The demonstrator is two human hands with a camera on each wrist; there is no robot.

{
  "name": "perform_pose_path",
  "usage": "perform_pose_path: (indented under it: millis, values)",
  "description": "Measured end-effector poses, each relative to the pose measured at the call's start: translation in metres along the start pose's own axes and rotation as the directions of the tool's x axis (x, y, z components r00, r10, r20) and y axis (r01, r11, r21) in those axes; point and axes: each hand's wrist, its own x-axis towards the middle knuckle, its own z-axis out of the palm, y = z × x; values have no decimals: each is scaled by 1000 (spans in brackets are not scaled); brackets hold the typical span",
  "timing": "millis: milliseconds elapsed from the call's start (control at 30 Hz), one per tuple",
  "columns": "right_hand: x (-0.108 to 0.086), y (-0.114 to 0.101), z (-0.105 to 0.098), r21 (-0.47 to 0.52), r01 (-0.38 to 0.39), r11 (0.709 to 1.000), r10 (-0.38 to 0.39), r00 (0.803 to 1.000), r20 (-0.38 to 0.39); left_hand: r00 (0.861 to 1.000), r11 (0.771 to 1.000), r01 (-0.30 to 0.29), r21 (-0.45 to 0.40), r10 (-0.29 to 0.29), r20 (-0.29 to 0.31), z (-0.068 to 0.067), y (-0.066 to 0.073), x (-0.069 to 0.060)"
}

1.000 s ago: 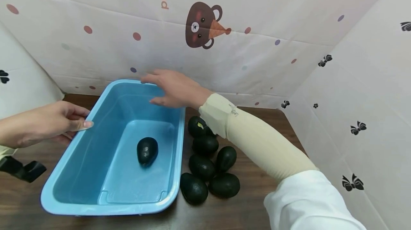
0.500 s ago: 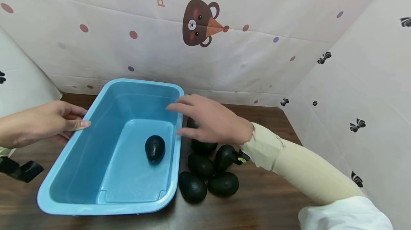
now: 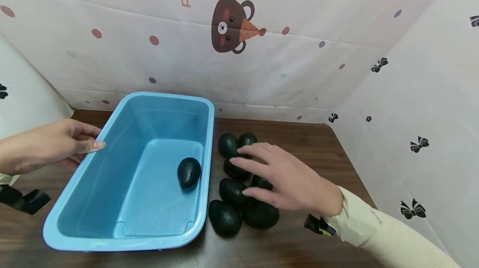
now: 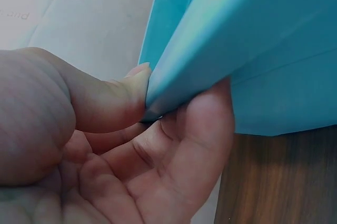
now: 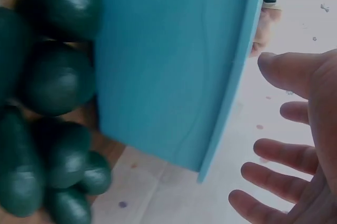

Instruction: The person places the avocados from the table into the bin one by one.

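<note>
A light blue plastic basin [image 3: 157, 205] stands on the dark wooden table. Its left rim is pinched between the thumb and fingers of my left hand [image 3: 71, 145], seen closely in the left wrist view. One dark green avocado [image 3: 188, 173] lies on the basin floor near the right wall. My right hand [image 3: 288, 178] hovers above a group of avocados outside the basin, fingers spread and holding nothing. It partly covers several of them in the head view. The nearest uncovered one, a plump avocado [image 3: 225, 218], lies beside the basin's right side.
Behind the basin rises a white sheet [image 3: 179, 60] printed with a bear and dots. Another white sheet [image 3: 408, 106] with black bows bounds the right. Wooden tabletop [image 3: 299, 243] extends to the right of the avocados.
My right hand has moved from over the basin's far rim, right and toward me, to above the avocado group. The avocado inside has rolled right. My left hand stays on the rim.
</note>
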Motion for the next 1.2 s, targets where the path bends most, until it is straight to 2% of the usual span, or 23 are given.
perform_pose_path:
  millis: [133, 367, 633, 900, 1200]
  values:
    - [-25, 0, 10, -41, -17, 999, 17, 1000, 9, 1000, 1000, 0, 7, 0, -2, 1, 1, -1]
    - [-61, 2, 29, -83, -1, 997, 2, 1000, 21, 1000, 999, 0, 39, 0, -20, 4, 7, -2]
    - [-95, 5, 63, -61, 1, 998, 3, 998, 65, 1000, 997, 10, 77, -8, -30, 2, 1, 2]
    - [-103, 5, 102, -60, 51, 997, -46, 996, 79, 999, 996, 7, 94, -2, -47, 4, 3, -1]
    - [-98, 14, 123, -102, 143, 984, -137, 989, 64, 998, 994, -1, 111, 7, -58, 6, 9, -7]
